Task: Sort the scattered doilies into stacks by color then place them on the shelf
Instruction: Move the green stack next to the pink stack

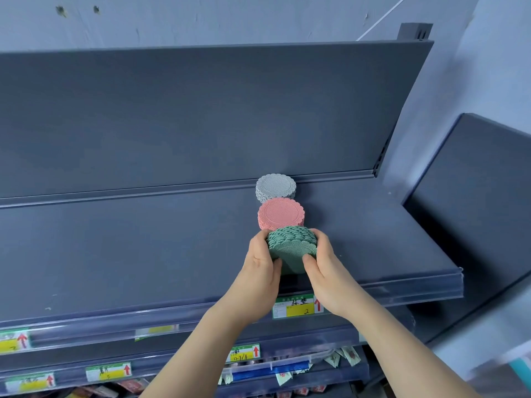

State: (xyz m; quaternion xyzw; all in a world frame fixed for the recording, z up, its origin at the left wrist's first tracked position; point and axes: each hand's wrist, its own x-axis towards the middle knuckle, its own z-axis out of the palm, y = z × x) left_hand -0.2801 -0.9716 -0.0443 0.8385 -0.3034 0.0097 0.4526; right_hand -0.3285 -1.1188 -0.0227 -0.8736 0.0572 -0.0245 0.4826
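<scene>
1. Dark grey metal shop shelving [143,254] fills the view. Nearest the camera, its lower tiers carry green-and-yellow price labels [297,307] in clear edge strips, with packaged goods [333,359] partly seen beneath.
2. Past the front lip, both bare hands reach onto the top shelf. The left hand [258,271] curls round the left rim of a stack of green scalloped round doilies [290,242], thumb on its near face. The right hand [324,271] grips the right rim the same way, so neither hand is free.
3. That green stack is tipped up, flat face toward the camera, with its scalloped edges fanned along the top. Whether its lower edge rests on the shelf I cannot tell.
4. By my judgement, the pieces are light, thin and pliable. Their textured weave should give grip, yet loose layers can slide and fan. Squeezing opposite rims with thumbs on the face should hold them together.
5. Just behind, touching or nearly so, a stack of pink scalloped round doilies [281,215] lies flat.
6. Farther back, a stack of pale grey scalloped round doilies [275,187] sits at the foot of the dark back panel [201,116].
7. With three colours lined up front to back, the sorting looks done and the placing nearly so.
</scene>
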